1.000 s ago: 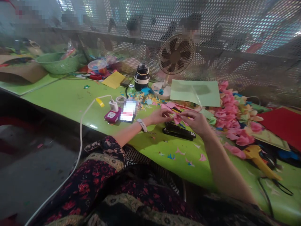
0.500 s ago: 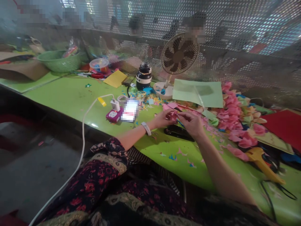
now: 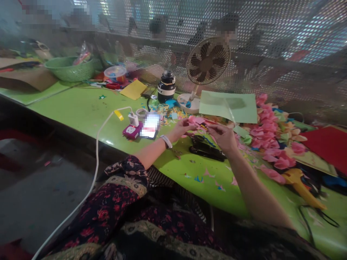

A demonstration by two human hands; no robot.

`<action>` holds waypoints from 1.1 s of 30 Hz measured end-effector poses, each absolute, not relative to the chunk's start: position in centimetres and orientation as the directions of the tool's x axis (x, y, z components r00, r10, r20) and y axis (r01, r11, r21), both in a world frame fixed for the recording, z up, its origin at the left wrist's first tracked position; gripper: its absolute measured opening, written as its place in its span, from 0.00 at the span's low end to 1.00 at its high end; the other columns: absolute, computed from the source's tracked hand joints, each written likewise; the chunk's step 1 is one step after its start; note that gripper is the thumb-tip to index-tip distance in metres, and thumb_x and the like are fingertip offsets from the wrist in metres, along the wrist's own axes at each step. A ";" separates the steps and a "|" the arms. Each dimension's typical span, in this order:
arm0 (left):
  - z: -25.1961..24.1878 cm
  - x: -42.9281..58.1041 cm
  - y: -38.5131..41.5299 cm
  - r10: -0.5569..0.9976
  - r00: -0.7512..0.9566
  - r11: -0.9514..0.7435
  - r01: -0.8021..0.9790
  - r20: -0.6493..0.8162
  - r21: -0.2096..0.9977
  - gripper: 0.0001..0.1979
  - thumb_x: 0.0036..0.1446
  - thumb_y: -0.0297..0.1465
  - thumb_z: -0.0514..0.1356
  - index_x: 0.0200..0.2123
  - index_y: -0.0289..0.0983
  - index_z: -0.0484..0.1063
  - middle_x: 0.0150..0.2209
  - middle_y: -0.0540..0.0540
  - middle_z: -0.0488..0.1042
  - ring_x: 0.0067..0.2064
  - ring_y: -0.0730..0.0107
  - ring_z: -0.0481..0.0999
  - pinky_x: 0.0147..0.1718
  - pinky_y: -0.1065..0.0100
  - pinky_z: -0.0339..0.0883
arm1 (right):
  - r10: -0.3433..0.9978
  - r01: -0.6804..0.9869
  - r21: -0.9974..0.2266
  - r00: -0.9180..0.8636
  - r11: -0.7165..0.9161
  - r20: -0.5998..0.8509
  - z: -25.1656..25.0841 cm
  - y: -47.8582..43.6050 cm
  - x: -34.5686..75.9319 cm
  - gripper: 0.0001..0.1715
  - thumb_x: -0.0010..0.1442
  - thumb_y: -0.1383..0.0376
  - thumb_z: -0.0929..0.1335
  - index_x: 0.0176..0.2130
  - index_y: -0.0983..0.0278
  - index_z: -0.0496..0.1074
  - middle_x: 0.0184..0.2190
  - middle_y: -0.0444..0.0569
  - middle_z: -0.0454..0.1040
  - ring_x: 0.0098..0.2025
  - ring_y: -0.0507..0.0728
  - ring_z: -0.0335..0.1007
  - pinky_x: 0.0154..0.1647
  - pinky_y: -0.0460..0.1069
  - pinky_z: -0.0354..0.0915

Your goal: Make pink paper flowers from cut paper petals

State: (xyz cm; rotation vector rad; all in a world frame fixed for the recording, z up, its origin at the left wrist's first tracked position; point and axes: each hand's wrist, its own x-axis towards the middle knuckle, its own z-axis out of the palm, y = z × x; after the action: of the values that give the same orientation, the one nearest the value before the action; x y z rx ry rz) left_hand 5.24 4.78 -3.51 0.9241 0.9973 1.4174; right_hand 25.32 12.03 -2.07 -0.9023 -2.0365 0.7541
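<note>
My left hand (image 3: pixel 181 128) is closed in a pinch on a small pink paper piece (image 3: pixel 193 119) above the green table (image 3: pixel 81 112). A white watch sits on that wrist. My right hand (image 3: pixel 222 136) is closed too, its fingertips pinched beside the same pink paper; what it grips is too small to name. A black stapler (image 3: pixel 207 151) lies on the table just below both hands. Pink paper flowers (image 3: pixel 267 131) are piled to the right of my hands.
A phone (image 3: pixel 150 126) and a pink charger (image 3: pixel 132 130) with a white cable lie left of my hands. A small fan (image 3: pixel 207 61), a dark jar (image 3: pixel 166 87), a light green sheet (image 3: pixel 229 106), a yellow glue gun (image 3: pixel 299 182), red paper (image 3: pixel 326 142) and a green basket (image 3: pixel 69 68) stand around.
Both hands have lifted and shifted slightly away from me, uncovering the black stapler. The pink paper stays pinched between the fingertips.
</note>
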 end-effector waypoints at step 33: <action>-3.4 3.2 5.3 0.970 -0.238 -0.045 -0.395 -0.055 0.918 0.07 0.57 0.28 0.67 0.37 0.38 0.72 0.41 0.44 0.81 0.41 0.69 0.81 0.43 0.64 0.77 | 0.708 0.586 -0.445 -0.683 0.678 0.180 -1.4 15.0 21.3 0.13 0.62 0.59 0.70 0.35 0.63 0.82 0.34 0.50 0.82 0.35 0.59 0.75 0.37 0.51 0.64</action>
State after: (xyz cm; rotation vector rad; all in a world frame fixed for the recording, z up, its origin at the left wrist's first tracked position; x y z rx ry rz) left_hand 3.16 5.32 -3.43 0.7685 1.0690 1.5477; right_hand 21.30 15.03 -1.43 -1.0205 -2.5547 0.5073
